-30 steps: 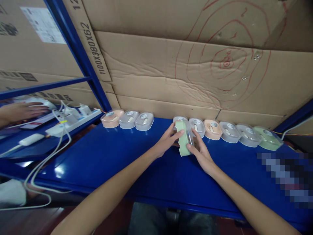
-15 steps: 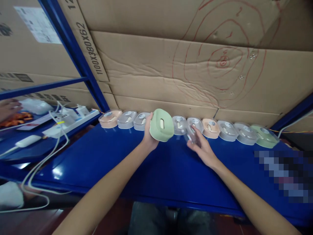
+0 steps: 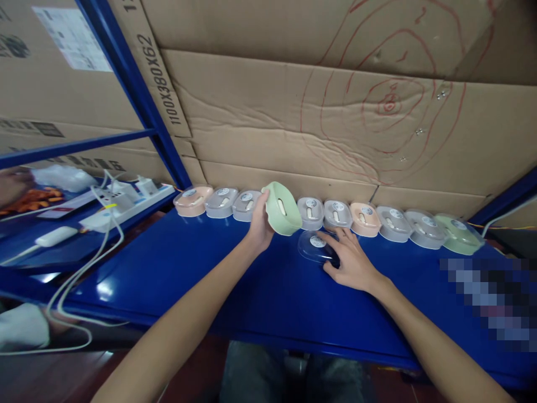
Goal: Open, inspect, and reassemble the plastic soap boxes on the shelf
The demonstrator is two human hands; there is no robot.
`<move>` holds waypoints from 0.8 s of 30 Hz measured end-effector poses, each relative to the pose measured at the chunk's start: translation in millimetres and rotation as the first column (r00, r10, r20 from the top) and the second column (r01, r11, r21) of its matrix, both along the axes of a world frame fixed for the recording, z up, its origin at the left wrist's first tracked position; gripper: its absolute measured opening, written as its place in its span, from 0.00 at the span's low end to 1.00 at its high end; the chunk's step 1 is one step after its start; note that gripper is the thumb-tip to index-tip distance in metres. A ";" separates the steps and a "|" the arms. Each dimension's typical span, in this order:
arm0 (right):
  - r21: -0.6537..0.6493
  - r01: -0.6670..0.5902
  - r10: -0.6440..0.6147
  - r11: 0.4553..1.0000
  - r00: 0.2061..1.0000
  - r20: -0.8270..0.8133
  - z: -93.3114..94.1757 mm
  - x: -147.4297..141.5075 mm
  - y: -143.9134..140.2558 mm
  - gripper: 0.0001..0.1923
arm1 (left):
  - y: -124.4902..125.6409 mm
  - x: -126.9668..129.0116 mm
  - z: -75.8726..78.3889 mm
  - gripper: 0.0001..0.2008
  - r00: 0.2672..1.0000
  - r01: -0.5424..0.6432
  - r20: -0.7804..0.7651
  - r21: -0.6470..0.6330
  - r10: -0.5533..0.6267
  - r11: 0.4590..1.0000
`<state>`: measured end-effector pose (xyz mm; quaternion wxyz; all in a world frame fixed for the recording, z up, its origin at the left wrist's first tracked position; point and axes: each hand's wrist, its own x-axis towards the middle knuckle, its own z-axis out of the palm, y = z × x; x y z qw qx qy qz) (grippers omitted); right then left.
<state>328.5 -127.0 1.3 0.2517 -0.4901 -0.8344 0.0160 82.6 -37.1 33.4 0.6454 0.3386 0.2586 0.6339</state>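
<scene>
Left hand [image 3: 260, 226] wraps the left side of the green box [image 3: 286, 217], lidless, held tilted above the surface [image 3: 260, 296], in the gap between two runs of lidded boxes [image 3: 310, 214]. Hands apart. Right hand [image 3: 354, 260] touches the right end of the clear lid [image 3: 309, 249], just in front of the row, fingers and thumb spread; can't tell if it's gripping.

Box looks like moulded plastic: probably light, fairly stiff, smooth enough to slip when tilted. Best hold: side walls, off the slotted face. Lid looks thin, glossy, likely flexy and easy to scuff or crack; take opposite rims, don't press the middle.
</scene>
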 end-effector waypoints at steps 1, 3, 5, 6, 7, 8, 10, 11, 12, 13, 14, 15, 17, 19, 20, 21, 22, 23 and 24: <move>0.026 -0.013 0.015 1.000 0.997 -0.077 1.2 -0.3 -0.1 0.37 | -3.8 1.9 -0.5 0.24 0.997 0.066 -0.047 0.008 -0.065 0.998; 0.061 -0.042 0.057 0.997 0.960 -0.274 4.8 -1.3 -1.2 0.32 | -11.8 5.8 -1.7 0.29 0.972 0.190 -0.149 0.042 -0.182 0.981; 0.052 -0.082 0.097 0.995 0.877 -0.470 8.5 -3.1 -3.5 0.30 | -19.9 9.9 -3.1 0.33 0.937 0.276 -0.246 0.092 -0.247 0.957; 0.035 -0.112 0.113 0.993 0.832 -0.544 9.7 -4.3 -4.9 0.32 | -23.6 12.0 -3.8 0.35 0.921 0.308 -0.285 0.120 -0.265 0.944; 0.016 -0.144 0.125 0.990 0.794 -0.594 10.4 -5.8 -6.1 0.33 | -26.9 14.0 -4.3 0.37 0.906 0.340 -0.317 0.146 -0.282 0.929; -0.002 -0.168 0.131 0.986 0.771 -0.623 10.5 -7.3 -7.2 0.36 | -29.8 15.8 -4.7 0.39 0.888 0.375 -0.345 0.165 -0.302 0.912; -0.025 -0.177 0.120 0.984 0.757 -0.642 9.4 -10.5 -8.4 0.39 | -33.6 18.4 -4.9 0.40 0.851 0.440 -0.395 0.181 -0.345 0.879; -0.036 -0.166 0.103 0.985 0.752 -0.651 8.3 -11.9 -8.4 0.38 | -34.7 19.1 -4.7 0.40 0.834 0.462 -0.419 0.178 -0.358 0.869; -0.053 -0.155 0.081 0.986 0.740 -0.668 7.2 -13.0 -8.0 0.37 | -35.2 19.4 -4.3 0.40 0.821 0.474 -0.439 0.168 -0.365 0.864; -0.075 -0.154 0.059 0.985 0.717 -0.694 6.1 -14.0 -7.2 0.35 | -35.3 19.3 -3.9 0.39 0.812 0.478 -0.455 0.157 -0.367 0.864; -0.104 -0.163 0.037 0.981 0.686 -0.726 5.0 -14.7 -6.2 0.33 | -35.2 18.9 -3.6 0.39 0.808 0.476 -0.462 0.149 -0.365 0.867; -0.136 -0.181 0.015 0.974 0.650 -0.760 4.1 -15.2 -5.1 0.32 | -34.9 18.4 -3.4 0.38 0.809 0.471 -0.463 0.142 -0.363 0.870; -0.194 -0.218 -0.039 0.956 0.564 -0.825 2.8 -15.7 -2.7 0.29 | -34.3 17.2 -3.5 0.36 0.822 0.450 -0.448 0.131 -0.352 0.883; -0.241 -0.232 -0.113 0.943 0.455 -0.883 2.6 -15.5 -0.4 0.27 | -33.6 16.4 -4.0 0.33 0.843 0.423 -0.414 0.120 -0.343 0.898; -0.256 -0.230 -0.151 0.939 0.395 -0.906 3.2 -15.0 0.7 0.28 | -32.9 16.1 -4.2 0.33 0.855 0.413 -0.389 0.111 -0.343 0.904; -0.263 -0.224 -0.178 0.938 0.339 -0.924 4.3 -14.1 1.8 0.29 | -31.8 15.9 -4.2 0.32 0.867 0.405 -0.357 0.097 -0.348 0.909; -0.262 -0.217 -0.193 0.941 0.294 -0.936 5.9 -12.8 3.0 0.31 | -30.3 15.7 -3.9 0.32 0.879 0.399 -0.314 0.077 -0.358 0.914; -0.254 -0.213 -0.195 0.944 0.264 -0.945 7.8 -11.2 4.2 0.33 | -28.3 15.3 -3.2 0.32 0.893 0.393 -0.260 0.052 -0.368 0.918; -0.243 -0.214 -0.188 0.946 0.250 -0.950 10.0 -9.2 5.3 0.35 | -26.0 14.7 -2.2 0.31 0.908 0.382 -0.197 0.022 -0.370 0.924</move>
